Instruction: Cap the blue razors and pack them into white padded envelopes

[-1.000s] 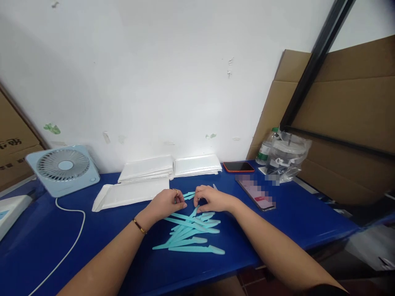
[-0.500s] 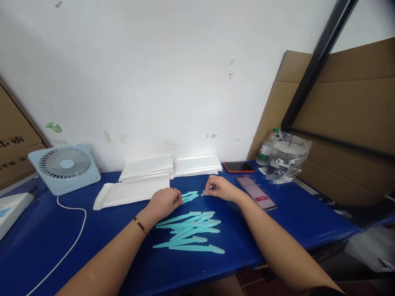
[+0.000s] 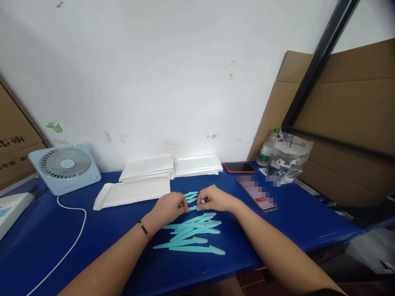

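Observation:
Between my two hands lies a turquoise eyebrow razor [image 3: 192, 208], level above the blue table. My left hand [image 3: 171, 207] is closed, its thumb and fingers pinching the handle side of that razor. My right hand [image 3: 218, 199] is also closed, fingertips pinching the razor's blade end, where a pale cap would sit; small translucent bits show at its fingers, partly hidden. Nearer to me, several turquoise razors with pale caps [image 3: 197, 248] lie in a loose, crossing pile. Just behind my hands a few more razors [image 3: 192, 196] lie side by side, partly covered by my left hand.
White padded mailers [image 3: 145, 169] lie along the wall, with a single one [image 3: 132, 192] in front. A light blue fan [image 3: 66, 166] stands at left. Two phones [image 3: 239, 167] lie to the right, near a water bottle [image 3: 266, 153] and a bagged cup [image 3: 288, 158].
Both hands have come closer to me and together over the pile's far edge. A razor from there is now between them. The other razors look unmoved.

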The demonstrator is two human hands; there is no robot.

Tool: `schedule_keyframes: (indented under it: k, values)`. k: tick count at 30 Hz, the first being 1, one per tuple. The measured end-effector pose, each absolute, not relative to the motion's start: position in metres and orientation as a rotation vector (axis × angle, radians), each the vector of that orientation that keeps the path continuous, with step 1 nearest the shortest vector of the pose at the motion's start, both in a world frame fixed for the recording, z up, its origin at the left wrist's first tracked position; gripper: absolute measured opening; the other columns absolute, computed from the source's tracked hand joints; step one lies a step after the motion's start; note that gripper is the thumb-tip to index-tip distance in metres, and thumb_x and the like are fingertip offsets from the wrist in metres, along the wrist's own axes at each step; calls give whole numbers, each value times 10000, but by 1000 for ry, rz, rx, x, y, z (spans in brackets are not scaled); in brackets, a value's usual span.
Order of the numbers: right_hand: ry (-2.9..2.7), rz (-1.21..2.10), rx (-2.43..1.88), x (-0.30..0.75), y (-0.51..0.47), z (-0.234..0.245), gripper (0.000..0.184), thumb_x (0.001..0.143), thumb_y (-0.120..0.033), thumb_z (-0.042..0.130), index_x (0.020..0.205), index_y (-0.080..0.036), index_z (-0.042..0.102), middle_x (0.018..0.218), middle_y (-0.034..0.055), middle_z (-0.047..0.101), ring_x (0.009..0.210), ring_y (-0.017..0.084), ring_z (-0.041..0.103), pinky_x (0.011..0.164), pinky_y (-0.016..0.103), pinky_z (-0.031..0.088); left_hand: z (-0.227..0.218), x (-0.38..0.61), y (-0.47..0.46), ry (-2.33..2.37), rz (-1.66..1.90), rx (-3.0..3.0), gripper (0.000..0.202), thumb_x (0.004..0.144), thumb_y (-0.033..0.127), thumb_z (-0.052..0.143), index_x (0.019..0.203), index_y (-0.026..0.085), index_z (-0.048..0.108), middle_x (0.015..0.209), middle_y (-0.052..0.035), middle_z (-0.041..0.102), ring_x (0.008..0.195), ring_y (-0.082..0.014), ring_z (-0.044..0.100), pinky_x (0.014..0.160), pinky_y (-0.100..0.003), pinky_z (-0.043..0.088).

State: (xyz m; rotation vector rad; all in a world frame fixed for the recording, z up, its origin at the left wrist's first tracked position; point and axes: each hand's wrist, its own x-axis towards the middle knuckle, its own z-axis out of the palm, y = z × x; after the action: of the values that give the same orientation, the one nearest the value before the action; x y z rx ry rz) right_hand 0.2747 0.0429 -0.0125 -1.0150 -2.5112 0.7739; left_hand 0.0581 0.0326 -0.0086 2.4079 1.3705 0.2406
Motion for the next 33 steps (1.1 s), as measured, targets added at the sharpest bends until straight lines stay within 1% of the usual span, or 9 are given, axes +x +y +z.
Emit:
schedule_keyframes:
  k: [5,10,14,18,20,22,25,28,33]
  values:
    - [-2396,701,-1145,290,54,-13,186,761,-324,618,760,-161,706,743,30,662,654,123,554,581,214,377,-9,58,38,1507,331,2395,131,746,337,566,733,222,630,789,-7,655,716,-165,570,576,-255,341]
    - [-2332,802,-1165,289,53,-13,298,711,-423,658,852,-166,711,759,31,675,650,130,560,564,212,382,-5,60,36,1525,355,2417,152,773,348,540,769,225,630,830,-10,649,743,-164,575,582,-262,345]
    - [-2395,768,-1139,289,56,-17,235,734,-381,637,792,-168,716,733,24,677,643,128,562,569,215,377,-7,59,38,1529,359,2425,139,772,338,546,755,225,624,822,-6,648,743,-164,575,582,-264,345]
    - [-2322,672,-1348,306,63,-16,228,711,-371,659,789,-164,715,701,27,666,622,130,554,550,221,365,-11,52,45,1603,350,2374,120,759,333,571,736,226,619,792,-2,653,742,-168,581,578,-265,349]
    - [-2295,596,-1367,313,62,-11,241,680,-374,688,808,-171,710,748,31,650,655,134,553,572,225,376,-12,50,47,1622,374,2363,123,741,343,595,782,230,621,823,-2,656,765,-172,588,585,-264,353]
    - [-2359,583,-1263,316,56,-6,204,683,-343,688,804,-181,706,813,33,620,697,132,550,608,227,392,-11,50,45,1607,417,2378,153,727,353,607,823,234,620,853,-2,654,787,-173,591,599,-261,359]
    - [-2583,714,-1077,312,43,-2,173,660,-289,705,801,-188,699,810,19,587,697,123,536,613,219,401,-8,53,38,1477,384,2387,174,724,390,597,774,228,636,815,-2,657,748,-166,587,596,-255,361]
    - [-2699,768,-1081,303,35,-2,185,628,-265,727,786,-180,683,776,7,574,663,115,516,576,211,382,-4,55,29,1277,266,2376,227,703,447,602,737,232,667,754,3,663,676,-154,579,564,-244,355]
    - [-2665,761,-1145,296,36,-4,136,673,-294,698,719,-171,664,743,5,564,642,111,507,569,211,362,-6,58,25,1216,149,2325,212,695,401,590,721,213,686,681,-14,663,596,-147,557,503,-240,325]
